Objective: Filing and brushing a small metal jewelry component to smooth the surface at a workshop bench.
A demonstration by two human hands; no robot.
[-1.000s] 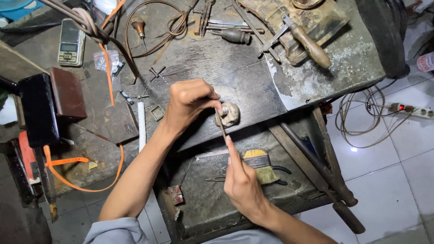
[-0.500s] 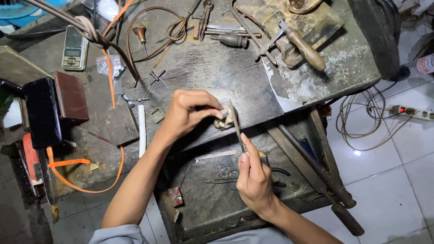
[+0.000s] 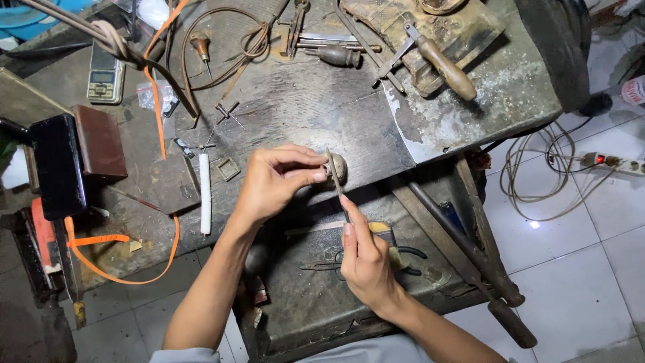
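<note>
From where I watch, the left hand (image 3: 272, 181) pinches a small rounded metal piece (image 3: 338, 167) against the workbench (image 3: 282, 107) edge (hard, smooth, likely slippery, so I judge fingertip pressure on its sides matters). The right hand (image 3: 366, 259) is closed around a thin stiff file (image 3: 338, 188), gripped low, its tip on the piece.

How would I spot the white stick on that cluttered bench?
Start at the dark, worn workbench and look left of the left hand. The white stick lies there lengthwise, beside a small square metal frame. It is the only plain white, straight rod among dark, rusty tools.
</note>
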